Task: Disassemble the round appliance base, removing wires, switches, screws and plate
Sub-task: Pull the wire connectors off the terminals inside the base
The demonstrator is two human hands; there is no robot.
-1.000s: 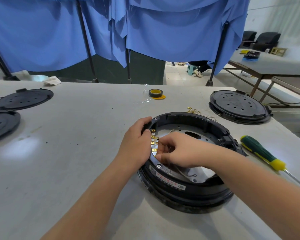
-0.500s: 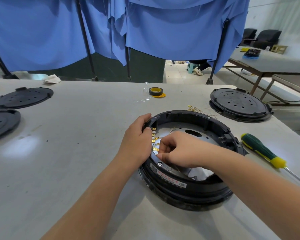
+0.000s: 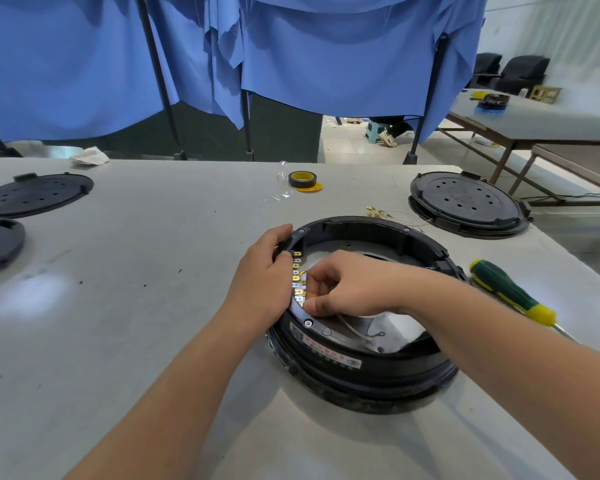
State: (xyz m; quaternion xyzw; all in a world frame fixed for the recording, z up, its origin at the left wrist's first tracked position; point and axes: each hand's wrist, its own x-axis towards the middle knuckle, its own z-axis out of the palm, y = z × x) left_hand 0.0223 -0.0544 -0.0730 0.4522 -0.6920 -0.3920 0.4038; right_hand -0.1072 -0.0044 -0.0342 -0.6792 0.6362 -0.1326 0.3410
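Leaning over the base [image 3: 361, 368], the person has both hands at its left inner rim. It sits on the table [image 3: 118, 306], open side up, metal plate [image 3: 395, 327] showing inside. Left hand [image 3: 260, 282] curls over the rim, gripping it to steady the base. Right hand [image 3: 340, 289] reaches in, fingers bent and pinching at the row of brass terminals [image 3: 297, 271]; what exactly sits between the fingertips I cannot tell. A thin wire [image 3: 357, 332] trails across the plate under that hand. This looks like the wire-pulling step; next calls for a firm straight tug while the base is held still. Right of the base lies a screwdriver [image 3: 510, 292]; beyond it, loose wires [image 3: 388, 214], a black lid [image 3: 465, 202] and a tape roll [image 3: 302, 179]
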